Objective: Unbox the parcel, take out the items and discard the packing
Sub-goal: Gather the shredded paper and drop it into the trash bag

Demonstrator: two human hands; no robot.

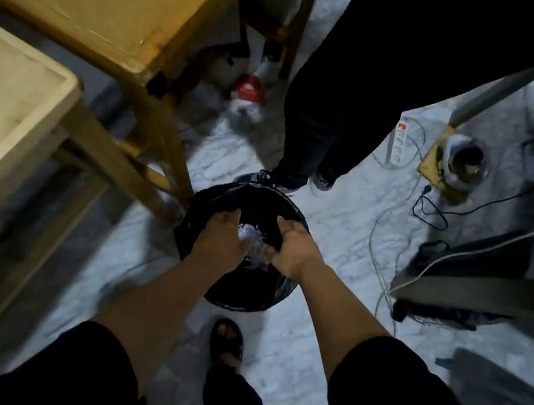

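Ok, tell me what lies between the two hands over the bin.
In the head view, crumpled whitish packing lies between the left hand and right hand, inside the black-lined bin.

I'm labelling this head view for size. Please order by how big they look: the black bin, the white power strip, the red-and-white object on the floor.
1. black bin, clearly largest
2. red-and-white object
3. white power strip, thinner; close to the second, so that order is unsure

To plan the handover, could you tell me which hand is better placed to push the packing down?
Left, probably: the left hand lies over the crumpled clear plastic packing in the round black bin; the right hand sits nearer the rim.
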